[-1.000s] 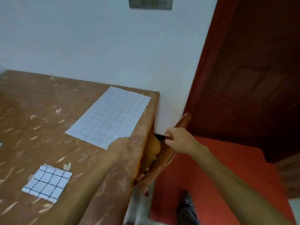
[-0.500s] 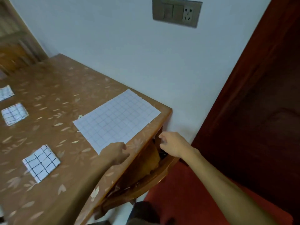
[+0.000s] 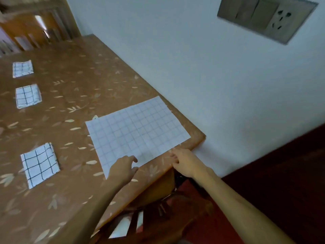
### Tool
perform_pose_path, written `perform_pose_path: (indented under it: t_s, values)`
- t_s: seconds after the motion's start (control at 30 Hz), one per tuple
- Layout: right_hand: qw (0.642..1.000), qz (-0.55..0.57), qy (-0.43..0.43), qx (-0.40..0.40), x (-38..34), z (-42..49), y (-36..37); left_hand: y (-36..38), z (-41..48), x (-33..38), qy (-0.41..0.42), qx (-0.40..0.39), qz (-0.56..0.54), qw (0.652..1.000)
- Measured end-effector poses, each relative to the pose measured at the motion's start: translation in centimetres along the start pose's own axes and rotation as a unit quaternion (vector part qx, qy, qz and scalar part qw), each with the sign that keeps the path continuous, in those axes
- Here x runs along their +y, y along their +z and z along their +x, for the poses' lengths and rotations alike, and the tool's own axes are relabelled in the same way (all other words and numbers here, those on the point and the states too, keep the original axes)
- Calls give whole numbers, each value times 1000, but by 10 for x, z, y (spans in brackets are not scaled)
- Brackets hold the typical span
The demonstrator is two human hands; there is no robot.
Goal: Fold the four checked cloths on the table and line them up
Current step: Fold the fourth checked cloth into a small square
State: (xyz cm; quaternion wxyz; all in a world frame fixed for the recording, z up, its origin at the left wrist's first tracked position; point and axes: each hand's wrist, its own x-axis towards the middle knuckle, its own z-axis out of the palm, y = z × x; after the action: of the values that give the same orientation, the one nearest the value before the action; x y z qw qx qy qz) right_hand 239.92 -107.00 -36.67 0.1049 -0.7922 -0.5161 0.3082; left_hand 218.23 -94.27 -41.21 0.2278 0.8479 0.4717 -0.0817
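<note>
Leaf-patterned table (image 3: 73,95): three folded cloths (image 3: 40,164), one unfolded cloth (image 3: 137,132).

1. Light: soft, even, rather dim indoor light; cool cast on the wall (image 3: 193,67).
2. Shadows: faint and diffuse; darkest below the table (image 3: 73,88) edge, lower centre.
3. Blur: motion smear upper left; switch plate (image 3: 263,18) soft, upper right.
4. Distortion: wide-angle bowing toward the frame borders.

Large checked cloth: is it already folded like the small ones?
No, the large checked cloth lies spread out flat near the corner of the table.
</note>
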Motion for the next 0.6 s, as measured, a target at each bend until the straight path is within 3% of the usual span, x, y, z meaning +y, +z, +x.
perform_pose_path:
  t_s: [0.43,0.6]
  values:
    - [994,-60,-48,-78,24,82,37,91,52,-27,-7,72,-55,996]
    - [992,-77,-70,-77,38,98,44,99,44,-32,33,142,-25,989]
